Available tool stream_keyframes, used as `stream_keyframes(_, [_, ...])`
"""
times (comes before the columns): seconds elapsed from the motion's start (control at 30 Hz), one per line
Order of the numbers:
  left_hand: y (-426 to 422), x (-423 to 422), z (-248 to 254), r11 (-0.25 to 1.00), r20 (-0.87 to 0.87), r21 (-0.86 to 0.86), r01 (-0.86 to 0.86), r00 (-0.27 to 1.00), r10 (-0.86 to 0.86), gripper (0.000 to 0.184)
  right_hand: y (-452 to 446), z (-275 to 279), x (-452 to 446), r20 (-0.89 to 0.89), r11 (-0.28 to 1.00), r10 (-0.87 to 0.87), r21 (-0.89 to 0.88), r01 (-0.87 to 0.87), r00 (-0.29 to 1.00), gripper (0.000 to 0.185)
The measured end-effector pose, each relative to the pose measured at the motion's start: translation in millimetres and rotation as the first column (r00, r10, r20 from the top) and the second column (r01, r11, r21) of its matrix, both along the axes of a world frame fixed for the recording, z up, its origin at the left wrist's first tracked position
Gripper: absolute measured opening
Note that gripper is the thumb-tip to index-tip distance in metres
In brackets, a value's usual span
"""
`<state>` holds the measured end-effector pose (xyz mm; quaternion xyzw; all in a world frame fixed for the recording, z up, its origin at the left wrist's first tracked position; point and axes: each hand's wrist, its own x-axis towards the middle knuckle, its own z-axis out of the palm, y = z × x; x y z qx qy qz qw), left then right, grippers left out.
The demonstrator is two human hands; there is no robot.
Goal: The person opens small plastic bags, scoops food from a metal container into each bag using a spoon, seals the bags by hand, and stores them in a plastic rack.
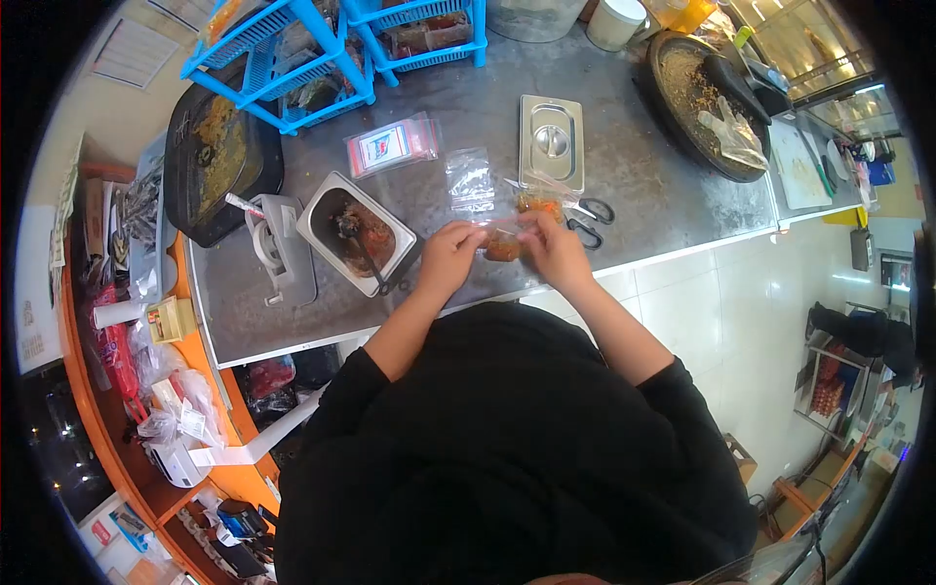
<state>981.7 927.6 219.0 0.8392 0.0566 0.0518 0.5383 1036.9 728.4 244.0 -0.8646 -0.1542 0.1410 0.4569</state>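
Between my two hands is a small clear plastic bag [503, 247] with orange-brown sauce in its lower part. My left hand [448, 257] pinches the left end of its top edge. The fingers of my right hand [558, 253] close on the right end. Just beyond my right hand lies another filled bag [538, 202], partly covered by it. Black-handled scissors [593, 211] rest to the right of that bag. Flat clear bags [470, 179] lie ahead of my left hand. To the left, a steel pan [314, 220] holds red-brown sauce and a dark-handled spoon [367, 261].
A steel lid [552, 136] and a pack of printed bags [390, 146] lie farther back. A tape dispenser [278, 249] stands left. Blue racks [312, 73], a black roasting pan [229, 185] and a large stone mortar [673, 107] line the steel table [624, 166].
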Motion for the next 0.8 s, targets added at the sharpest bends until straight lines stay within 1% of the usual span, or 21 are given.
stream_keyframes(0.03, [-0.8,-0.2,-0.3,0.996,0.012,-0.076,-0.04,0.999,0.041,0.02,-0.2,3.1,1.0,0.038,0.999,-0.031,-0.02,0.032,0.999,0.019])
stream_keyframes(0.13, [-2.8,-2.2,10.4,0.983,-0.214,-0.147,-0.109,0.974,0.076,0.026,-5.9,23.8,8.3,-0.028,0.978,0.165,0.135,-0.16,0.986,0.008])
stream_keyframes(0.23, [-3.7,-4.2,-4.8,0.977,-0.073,-0.206,0.053,0.995,-0.07,0.027,-3.4,30.0,11.0,0.036,0.947,0.283,0.149,-0.285,0.958,0.007])
stream_keyframes(0.33, [-8.8,-8.3,-8.1,0.868,0.052,-0.484,0.106,0.994,-0.092,0.023,5.0,15.6,13.9,-0.024,0.983,0.104,0.155,-0.099,0.994,0.007])
stream_keyframes(0.43, [-18.6,-9.7,-2.7,0.822,-0.101,-0.569,0.033,0.989,-0.11,0.019,10.2,5.4,10.5,0.025,0.979,0.022,0.201,-0.027,0.999,0.01])
stream_keyframes(0.5, [-17.7,-8.5,0.7,0.934,-0.153,-0.358,-0.009,0.987,-0.049,0.02,9.4,6.7,8.0,0.02,0.967,-0.158,0.205,0.15,0.987,0.013])
stream_keyframes(0.53, [-16.8,-7.6,2.5,0.97,-0.172,-0.243,-0.024,0.985,-0.018,0.021,8.4,8.7,8.1,0.019,0.949,-0.249,0.206,0.24,0.968,0.015])
stream_keyframes(0.57, [-16.6,-7.3,4.7,0.971,-0.159,-0.24,-0.009,0.987,-0.03,0.02,7.2,9.0,11.6,0.152,0.929,-0.362,0.134,0.344,0.92,0.015])
stream_keyframes(0.6, [-17.0,-7.7,8.9,0.972,-0.145,-0.236,0.008,0.989,-0.043,0.02,5.8,9.1,17.3,0.29,0.889,-0.454,0.076,0.452,0.843,0.015])
stream_keyframes(0.67, [-17.6,-11.5,16.9,0.97,-0.12,-0.242,0.015,0.992,-0.045,0.019,1.4,4.9,26.0,0.425,0.826,-0.497,-0.034,0.562,0.756,0.017])
stream_keyframes(0.73, [-17.6,-14.6,38.5,0.966,-0.094,-0.259,-0.005,0.995,-0.02,0.019,-3.7,-2.3,32.5,0.419,0.812,-0.452,-0.171,0.558,0.787,0.019])
stream_keyframes(0.8, [-11.3,-18.6,67.7,0.979,-0.063,-0.183,-0.088,0.995,0.078,0.019,-7.6,-1.5,37.6,0.373,0.893,-0.331,-0.172,0.416,0.866,0.017])
